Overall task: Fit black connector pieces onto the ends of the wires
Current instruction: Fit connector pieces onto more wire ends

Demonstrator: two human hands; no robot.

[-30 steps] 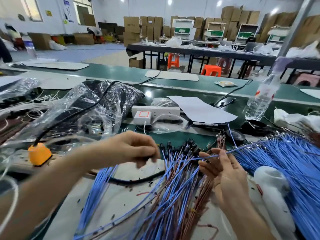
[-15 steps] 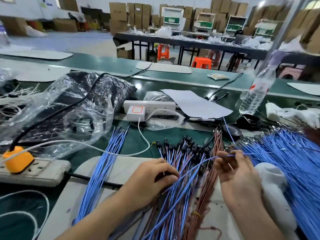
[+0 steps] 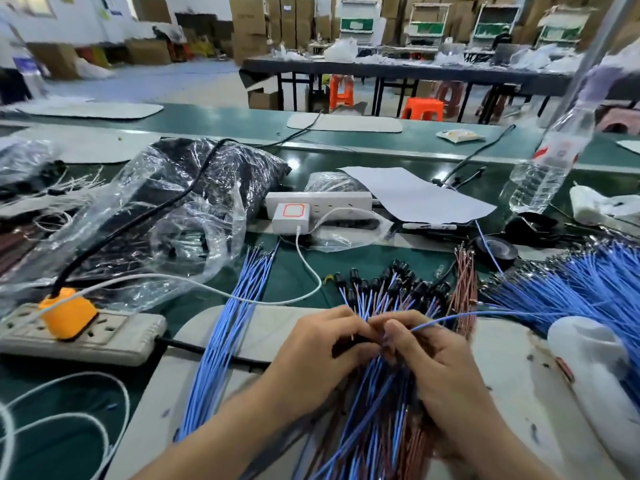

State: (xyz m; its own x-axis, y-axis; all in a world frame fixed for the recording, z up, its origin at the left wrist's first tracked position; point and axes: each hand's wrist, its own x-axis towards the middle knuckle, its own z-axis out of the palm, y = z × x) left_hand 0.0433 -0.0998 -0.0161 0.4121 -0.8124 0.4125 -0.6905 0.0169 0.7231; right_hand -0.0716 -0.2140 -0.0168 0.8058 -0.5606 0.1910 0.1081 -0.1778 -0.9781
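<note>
A bundle of blue and brown wires [image 3: 377, 403] lies on the pale mat in front of me, many ends capped with black connector pieces [image 3: 394, 284]. My left hand [image 3: 318, 351] curls over the bundle and pinches a small black connector at its fingertips. My right hand [image 3: 433, 355] meets it fingertip to fingertip and pinches one blue wire [image 3: 460, 317] that trails off to the right. A loose sheaf of bare blue wires [image 3: 239, 306] lies to the left. A large fan of blue wires [image 3: 588, 289] spreads at the right. Bare brown wires [image 3: 464, 282] lie beside the connectors.
A grey power strip with an orange plug [image 3: 67, 315] sits at the left. A clear plastic bag of dark parts [image 3: 173, 216] lies behind it. A white power strip with charger [image 3: 291, 214], a paper sheet [image 3: 415, 195], a water bottle [image 3: 543, 168] and a white plastic container [image 3: 595, 368] stand around.
Both hands have come together over the bundle. The right hand drew one blue wire leftward to meet the left hand's fingertips. The view has tilted lower.
</note>
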